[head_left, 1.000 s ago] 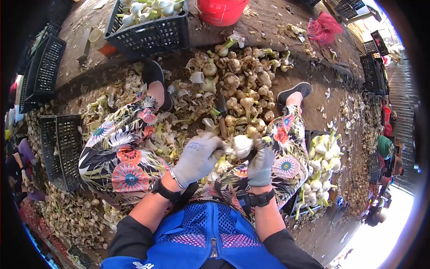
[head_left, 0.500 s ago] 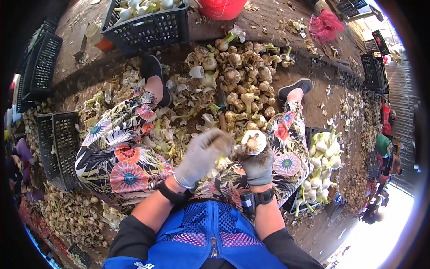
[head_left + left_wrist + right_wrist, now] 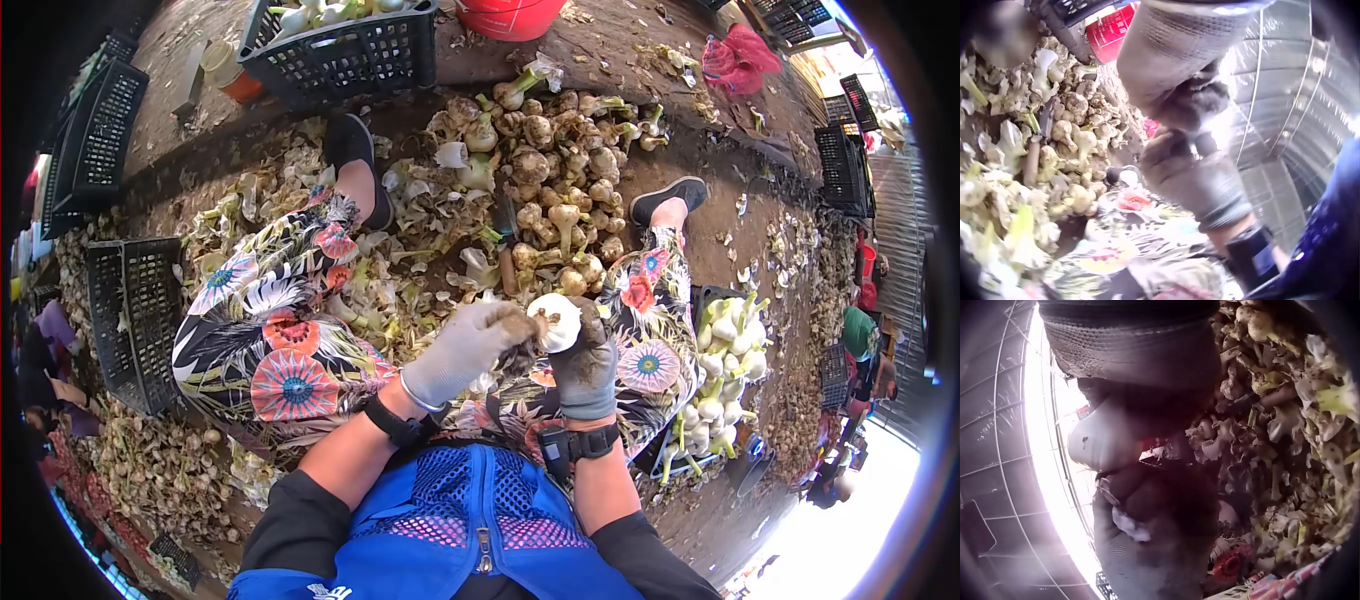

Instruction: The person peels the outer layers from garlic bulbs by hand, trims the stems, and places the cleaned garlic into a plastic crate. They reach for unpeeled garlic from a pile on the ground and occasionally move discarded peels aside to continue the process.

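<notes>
My right hand (image 3: 585, 368), in a dirty grey glove, holds a white garlic bulb (image 3: 561, 320) over my lap, its brownish root end facing left. Against that side of the bulb, the curled fingers of my gloved left hand (image 3: 462, 352) pinch at it. The right wrist view shows the bulb (image 3: 1100, 442) between both hands, with a scrap of white skin (image 3: 1129, 525) on the left glove. Both gloves meet in the left wrist view, where the bulb is mostly hidden. Below lie a heap of unpeeled garlic (image 3: 560, 190) and a knife with a wooden handle (image 3: 508, 270).
Trimmed garlic fills a crate (image 3: 725, 370) by my right leg. Another black crate (image 3: 340, 65) of garlic stands ahead, beside a red bucket (image 3: 510, 15). A black crate (image 3: 130, 325) sits at left. Loose skins (image 3: 400, 270) cover the ground between my feet.
The bulb has turned in my right hand, its root end now facing left. My left hand moved off it in a blur, then came back against the bulb.
</notes>
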Motion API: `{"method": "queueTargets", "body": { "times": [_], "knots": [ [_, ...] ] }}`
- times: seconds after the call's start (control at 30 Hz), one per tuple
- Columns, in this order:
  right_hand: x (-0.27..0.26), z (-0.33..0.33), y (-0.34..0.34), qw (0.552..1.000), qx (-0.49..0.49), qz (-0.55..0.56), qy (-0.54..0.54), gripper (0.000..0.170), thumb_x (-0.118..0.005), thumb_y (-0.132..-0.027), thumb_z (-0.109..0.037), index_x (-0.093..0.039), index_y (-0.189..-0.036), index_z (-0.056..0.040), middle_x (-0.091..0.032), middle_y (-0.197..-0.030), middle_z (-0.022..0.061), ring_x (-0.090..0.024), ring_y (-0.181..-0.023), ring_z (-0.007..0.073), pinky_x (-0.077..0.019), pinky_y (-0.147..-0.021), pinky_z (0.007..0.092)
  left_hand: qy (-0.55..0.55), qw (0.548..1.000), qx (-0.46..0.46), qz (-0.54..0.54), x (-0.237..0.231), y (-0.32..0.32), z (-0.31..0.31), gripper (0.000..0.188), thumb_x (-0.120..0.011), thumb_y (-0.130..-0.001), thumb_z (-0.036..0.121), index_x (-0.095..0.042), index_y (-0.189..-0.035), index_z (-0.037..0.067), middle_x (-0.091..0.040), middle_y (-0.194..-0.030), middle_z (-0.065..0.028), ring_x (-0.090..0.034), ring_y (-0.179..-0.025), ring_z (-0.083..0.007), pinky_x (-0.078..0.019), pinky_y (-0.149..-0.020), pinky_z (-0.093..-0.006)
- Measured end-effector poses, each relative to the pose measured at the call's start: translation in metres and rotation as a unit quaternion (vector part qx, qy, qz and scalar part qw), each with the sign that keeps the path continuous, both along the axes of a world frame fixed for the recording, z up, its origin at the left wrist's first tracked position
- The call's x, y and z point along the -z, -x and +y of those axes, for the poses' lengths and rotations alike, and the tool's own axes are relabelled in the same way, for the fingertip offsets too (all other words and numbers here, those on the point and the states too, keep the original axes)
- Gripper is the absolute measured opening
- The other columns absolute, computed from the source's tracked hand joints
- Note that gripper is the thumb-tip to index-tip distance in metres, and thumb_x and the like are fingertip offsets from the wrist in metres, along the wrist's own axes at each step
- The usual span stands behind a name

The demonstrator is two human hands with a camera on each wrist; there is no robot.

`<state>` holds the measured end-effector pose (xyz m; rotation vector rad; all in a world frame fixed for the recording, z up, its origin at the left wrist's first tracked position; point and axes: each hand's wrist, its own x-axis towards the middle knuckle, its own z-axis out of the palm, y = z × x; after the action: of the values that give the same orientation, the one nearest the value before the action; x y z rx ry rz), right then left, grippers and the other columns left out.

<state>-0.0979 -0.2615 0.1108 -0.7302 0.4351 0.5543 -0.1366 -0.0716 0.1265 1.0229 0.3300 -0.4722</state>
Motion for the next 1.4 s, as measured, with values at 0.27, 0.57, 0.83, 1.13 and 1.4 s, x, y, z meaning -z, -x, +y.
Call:
{"method": "queueTargets", "body": {
  "times": [0.27, 0.57, 0.83, 1.13, 1.4],
  "knots": [
    [0.028, -0.013, 0.006, 0.987, 0.046, 0.111, -0.103, 0.042, -0.061, -0.095, -0.032, -0.060, -0.122, -0.0007, -0.066, -0.117, 0.0172, -0.063, -0.110, 0.0315, -0.0531, -0.088, 0.0427, -0.005, 0.972, -0.233, -0.020, -0.021, -0.019, 0.032, 0.016, -0.060, -0.099, 0.016, -0.065, -0.104, 0.002, -0.068, -0.088, -0.0025, -0.062, -0.074, -0.0088, -0.0473, -0.063, -0.0216],
    [0.023, 0.000, 0.014, 0.979, -0.030, -0.041, 0.199, 0.029, -0.069, -0.091, -0.023, -0.066, -0.109, -0.0010, -0.069, -0.102, 0.0063, -0.065, -0.092, 0.0151, -0.0521, -0.080, 0.0277, -0.347, 0.931, 0.079, -0.087, -0.013, -0.006, 0.003, 0.027, -0.062, -0.091, 0.026, -0.064, -0.096, -0.001, -0.063, -0.076, -0.0126, -0.059, -0.071, -0.0151, -0.0469, -0.067, -0.0317],
    [-0.070, -0.123, 0.004, 0.800, 0.205, -0.218, 0.520, 0.026, -0.060, -0.086, 0.003, -0.067, -0.111, 0.0004, -0.067, -0.097, 0.0034, -0.062, -0.086, 0.0119, -0.0516, -0.078, 0.0253, -0.180, 0.983, -0.023, -0.004, 0.010, 0.001, -0.014, 0.031, -0.056, -0.094, 0.001, -0.059, -0.124, 0.001, -0.065, -0.094, -0.0036, -0.057, -0.073, -0.0054, -0.0464, -0.058, -0.0205],
    [-0.064, -0.348, 0.087, 0.363, 0.345, -0.135, 0.855, 0.038, -0.050, -0.077, 0.015, -0.067, -0.107, 0.0001, -0.065, -0.106, 0.0098, -0.065, -0.093, 0.0216, -0.0540, -0.084, 0.0338, -0.176, 0.980, -0.094, 0.010, 0.034, 0.001, -0.006, 0.026, -0.059, -0.096, 0.010, -0.061, -0.120, 0.001, -0.064, -0.087, -0.0024, -0.057, -0.067, -0.0071, -0.0476, -0.060, -0.0226],
    [-0.013, -0.306, 0.156, 0.365, -0.081, 0.149, 0.915, 0.036, -0.068, -0.076, -0.018, -0.069, -0.111, -0.0133, -0.054, -0.131, 0.0191, -0.060, -0.112, 0.0372, -0.0501, -0.094, 0.0446, -0.233, 0.971, -0.042, -0.011, 0.050, -0.003, -0.008, 0.037, -0.055, -0.093, 0.008, -0.055, -0.128, -0.005, -0.064, -0.106, -0.0067, -0.060, -0.076, -0.0105, -0.0494, -0.070, -0.0242]
  ]
}}
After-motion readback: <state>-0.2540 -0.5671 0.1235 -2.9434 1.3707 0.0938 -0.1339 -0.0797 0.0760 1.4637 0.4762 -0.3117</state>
